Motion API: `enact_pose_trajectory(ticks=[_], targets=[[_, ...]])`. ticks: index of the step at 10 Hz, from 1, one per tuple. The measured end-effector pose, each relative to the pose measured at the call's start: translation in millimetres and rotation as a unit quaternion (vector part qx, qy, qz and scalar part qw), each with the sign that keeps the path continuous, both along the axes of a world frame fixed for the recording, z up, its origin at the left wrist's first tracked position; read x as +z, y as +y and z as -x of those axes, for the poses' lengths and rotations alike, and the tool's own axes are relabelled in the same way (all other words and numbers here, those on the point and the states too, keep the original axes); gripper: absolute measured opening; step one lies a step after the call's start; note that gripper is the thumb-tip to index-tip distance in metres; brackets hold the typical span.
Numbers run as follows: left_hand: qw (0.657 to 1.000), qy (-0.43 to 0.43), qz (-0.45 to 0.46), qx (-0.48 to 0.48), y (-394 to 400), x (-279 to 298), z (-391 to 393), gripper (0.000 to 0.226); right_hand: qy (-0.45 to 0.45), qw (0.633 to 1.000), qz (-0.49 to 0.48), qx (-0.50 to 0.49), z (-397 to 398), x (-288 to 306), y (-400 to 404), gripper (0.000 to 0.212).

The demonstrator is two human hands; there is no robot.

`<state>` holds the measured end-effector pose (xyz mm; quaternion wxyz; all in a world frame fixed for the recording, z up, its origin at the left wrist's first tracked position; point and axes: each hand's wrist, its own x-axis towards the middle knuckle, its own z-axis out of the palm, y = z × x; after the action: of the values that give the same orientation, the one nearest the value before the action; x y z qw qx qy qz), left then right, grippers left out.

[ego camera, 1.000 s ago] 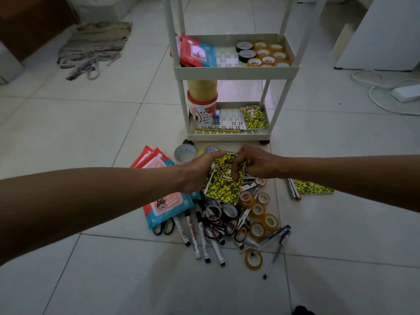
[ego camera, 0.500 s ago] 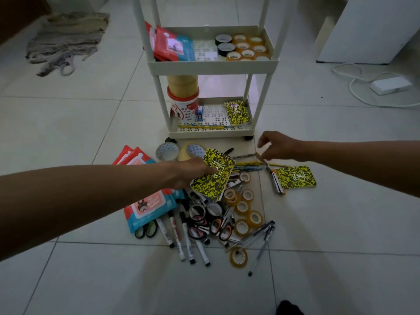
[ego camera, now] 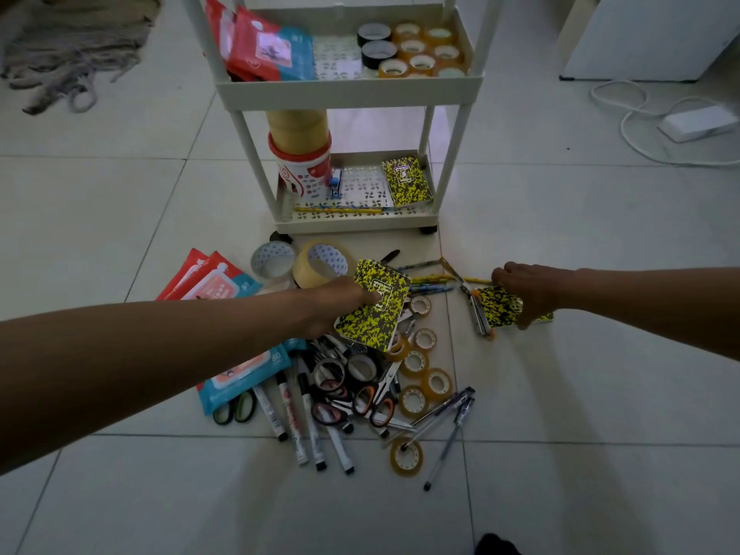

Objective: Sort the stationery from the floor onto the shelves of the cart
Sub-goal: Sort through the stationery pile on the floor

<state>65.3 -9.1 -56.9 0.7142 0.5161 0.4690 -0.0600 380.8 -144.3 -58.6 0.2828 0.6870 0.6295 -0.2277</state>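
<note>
**Head view: two notebooks in hand before the cart**

Head view. Your left hand [ego camera: 340,298] pinches a yellow-and-black notebook [ego camera: 374,310], thumb on the cover and fingers beneath, lifted clear above the floor pile [ego camera: 360,386] in front of the cart [ego camera: 352,86]. Your right hand [ego camera: 528,290], to the right of the cart's front edge, curls over a second notebook [ego camera: 496,310] lying on the tile; it appears to grip the book, though whether it has left the floor cannot be told. A third matching notebook [ego camera: 406,182] already lies on the cart's bottom shelf, at its right side, so that corner is the likely destination for both.

Handling, as a judgement: these notebooks look light, flat and fairly stiff, with card covers that may slide against each other. Take each by a long edge near the middle, thumb on top, so it does not fan open. Beside the second notebook, on the side toward the cart's centre, lies a metal clip-like tool [ego camera: 478,314]; keep your fingers off it when you lift
</note>
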Motion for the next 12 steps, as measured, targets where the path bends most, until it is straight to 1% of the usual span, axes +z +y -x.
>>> enact_pose_trajectory(ticks=[1,3,4,5,6,7,8,9,10,11,12], targets=[[1.0,0.002,0.001,0.002,-2,-2,-4,0.027,-0.02,1.0,-0.014,0.016,0,-8,-3,0.093],[1.0,0.001,0.004,-0.015,-4,-2,-5,0.025,-0.061,0.996,-0.048,0.032,-1,-7,-7,0.106],[1.0,0.002,-0.004,-0.024,-5,-1,-4,0.025,-0.03,0.998,-0.033,-0.036,-5,0,-6,0.103],[1.0,0.005,-0.008,-0.024,-6,2,-1,0.026,0.008,0.994,0.018,-0.11,-4,5,-3,0.073],[0.999,0.009,-0.009,-0.031,-7,9,4,0.024,0.044,0.983,0.079,-0.157,-1,18,0,0.037],[0.998,0.039,-0.049,-0.032,-8,16,8,0.022,0.113,0.963,0.076,-0.234,-1,32,2,0.022],[0.996,0.056,-0.069,-0.009,-8,22,14,0.024,0.254,0.9,0.057,-0.349,12,51,13,0.024],[0.995,0.059,-0.077,-0.01,-6,35,24,0.028,0.357,0.839,0.032,-0.409,33,60,28,0.024],[0.991,0.066,-0.12,-0.003,-5,48,31,0.02,0.433,0.786,0.037,-0.44,59,68,42,0.024],[0.995,0.05,-0.074,0.041,-6,57,40,0.021,0.474,0.776,0.039,-0.415,84,75,53,0.026],[0.995,0.051,-0.066,0.05,-4,60,55,0.028,0.498,0.782,0.019,-0.373,102,85,62,0.022]])
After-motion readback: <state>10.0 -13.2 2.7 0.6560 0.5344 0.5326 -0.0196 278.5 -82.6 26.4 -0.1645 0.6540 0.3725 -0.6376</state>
